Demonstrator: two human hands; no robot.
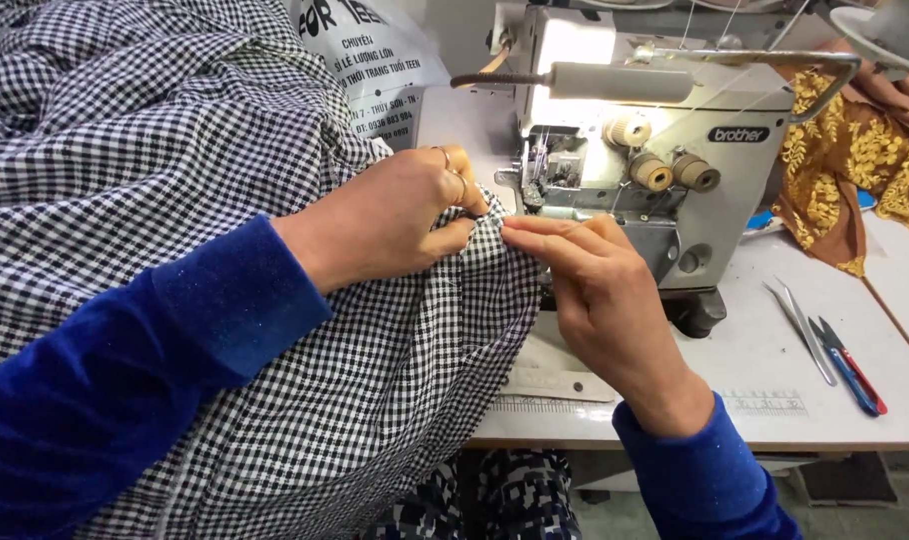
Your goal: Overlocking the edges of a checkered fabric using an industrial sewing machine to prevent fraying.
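Observation:
A large piece of black-and-white checked fabric [155, 150] is heaped over the left of the table and hangs down toward my lap. My left hand [390, 220], in a blue sleeve with rings on its fingers, pinches the fabric's edge just in front of the presser foot of a white overlock sewing machine [655, 130]. My right hand [600, 290] pinches the same edge from the right, fingertips meeting the left hand's. Both hands hold the fabric close to the needle area [535, 185].
Metal tweezers [803, 325] and small red-and-blue thread snips [853, 368] lie on the white table [775, 400] to the right. Mustard lace fabric [855, 160] is piled at the back right. A white printed bag [375, 70] stands behind the checked fabric. Thread tension knobs face me.

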